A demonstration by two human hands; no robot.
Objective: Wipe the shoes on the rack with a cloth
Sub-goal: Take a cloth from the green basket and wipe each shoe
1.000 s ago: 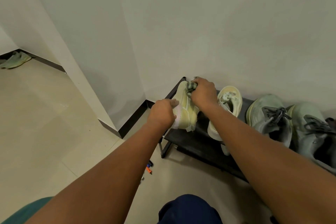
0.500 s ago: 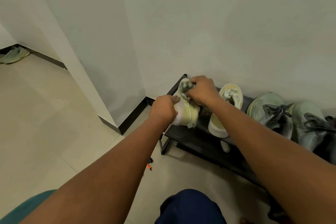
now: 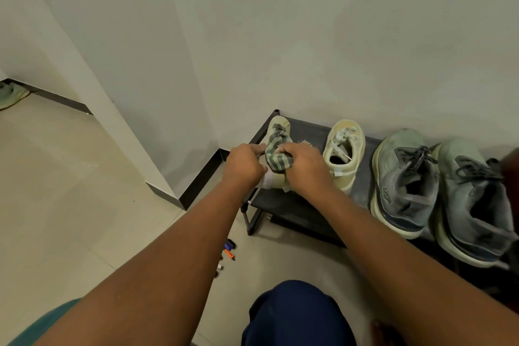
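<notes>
A small pale yellow shoe point(image 3: 278, 125) stands at the left end of the black shoe rack point(image 3: 297, 202). My left hand point(image 3: 244, 166) grips its heel and left side. My right hand point(image 3: 306, 167) holds a striped grey-green cloth point(image 3: 276, 156) bunched over the middle of that shoe, which hides most of it. Its matching yellow shoe point(image 3: 344, 154) stands just to the right, untouched. Two large grey sneakers point(image 3: 405, 180) point(image 3: 474, 199) fill the right part of the rack.
The rack stands against a white wall, close to a wall corner with a dark skirting point(image 3: 202, 177). Several small coloured items point(image 3: 229, 253) lie on the tiled floor by the rack's left leg. Another shoe point(image 3: 11, 94) lies far left. My knee point(image 3: 297, 314) is at the bottom.
My right hand has drawn the cloth back from the shoe's toe toward its middle and heel. My left hand stayed at the heel. The camera shifted slightly.
</notes>
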